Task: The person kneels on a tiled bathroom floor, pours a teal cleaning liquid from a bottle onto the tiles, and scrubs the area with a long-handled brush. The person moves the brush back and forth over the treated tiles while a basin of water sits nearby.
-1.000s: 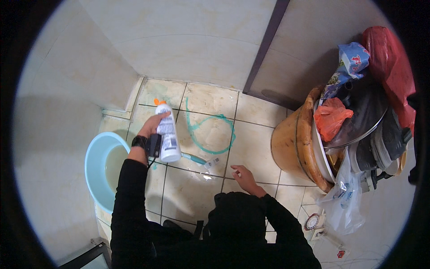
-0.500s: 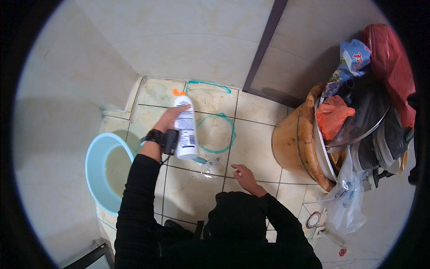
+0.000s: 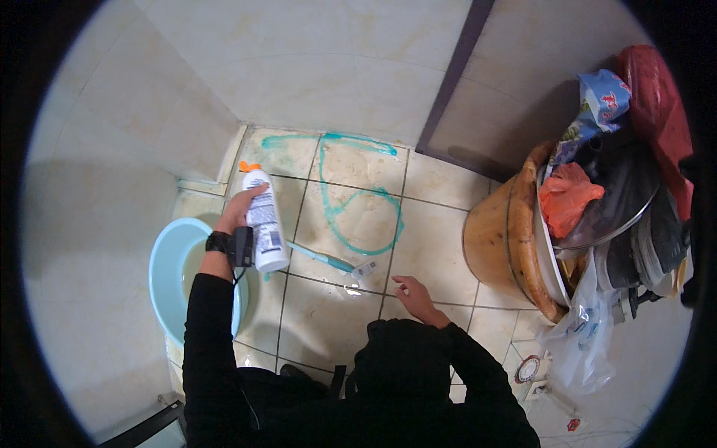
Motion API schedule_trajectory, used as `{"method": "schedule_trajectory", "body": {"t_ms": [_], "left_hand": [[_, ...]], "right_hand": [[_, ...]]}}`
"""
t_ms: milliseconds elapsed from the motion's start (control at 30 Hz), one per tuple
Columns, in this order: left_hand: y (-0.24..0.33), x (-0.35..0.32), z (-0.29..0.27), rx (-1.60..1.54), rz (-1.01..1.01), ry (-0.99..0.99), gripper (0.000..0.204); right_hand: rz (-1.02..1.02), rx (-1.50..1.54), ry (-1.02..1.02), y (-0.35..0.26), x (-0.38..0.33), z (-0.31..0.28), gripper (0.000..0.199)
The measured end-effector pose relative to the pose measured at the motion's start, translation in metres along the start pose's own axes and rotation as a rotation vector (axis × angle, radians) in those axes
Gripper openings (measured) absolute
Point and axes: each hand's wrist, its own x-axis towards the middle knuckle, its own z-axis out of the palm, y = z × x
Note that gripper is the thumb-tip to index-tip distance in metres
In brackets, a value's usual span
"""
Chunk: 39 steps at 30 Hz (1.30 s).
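Note:
My left hand (image 3: 240, 207) is wrapped round a white bottle (image 3: 267, 233) with an orange nozzle, held tilted above the tiled floor (image 3: 328, 313), its nozzle toward the back wall. Teal liquid (image 3: 364, 246) lies on the tiles in a loop and streaks to the right of the bottle. On the floor beside it rests a thin blue-handled tool (image 3: 317, 256), with a whitish tag at its right end; the bottle partly hides its left end. Lower right, my right hand (image 3: 416, 300) hovers with loosely bent fingers apart, holding nothing.
A light blue tub (image 3: 159, 287) of cloudy liquid stands at the left. At the right, a wooden barrel (image 3: 493, 235) is piled with bags, a glass lid and shoes. A clear plastic bag (image 3: 579, 347) hangs from it. Walls border the far side; a floor drain (image 3: 527, 369) is lower right.
My left hand has carried the bottle to the left. A new teal streak runs on the far left tile, and more of the loop and blue-handled tool shows. My right hand has barely moved.

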Motion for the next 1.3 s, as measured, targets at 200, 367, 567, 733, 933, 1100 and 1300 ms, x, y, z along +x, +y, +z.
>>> {"method": "schedule_trajectory", "body": {"t_ms": [200, 367, 567, 733, 933, 1100, 1300], "left_hand": [[-0.063, -0.005, 0.098, 0.266, 0.017, -0.272, 0.032], [-0.097, -0.009, 0.175, 0.381, 0.028, -0.431, 0.03], [-0.114, -0.02, 0.163, 0.548, 0.036, -0.423, 0.032], [-0.096, -0.01, 0.13, 0.441, -0.1, -0.22, 0.031], [-0.074, -0.003, 0.16, 0.361, 0.049, -0.366, 0.033], [-0.087, -0.025, 0.145, 0.438, 0.209, -0.307, 0.035], [-0.115, -0.04, 0.13, 0.458, 0.483, -0.197, 0.035]], "right_hand": [[0.067, 0.022, -0.002, 0.0, -0.004, 0.002, 0.032], [0.095, -0.027, -0.01, 0.0, -0.016, 0.002, 0.033], [0.151, -0.013, 0.001, 0.007, -0.027, 0.002, 0.033], [0.143, -0.034, -0.019, 0.015, -0.027, 0.003, 0.032], [0.11, 0.025, -0.029, 0.017, -0.023, 0.001, 0.032], [0.204, 0.028, -0.006, 0.003, -0.013, -0.005, 0.033], [0.013, 0.453, -0.042, -0.039, 0.03, -0.005, 0.046]]}}
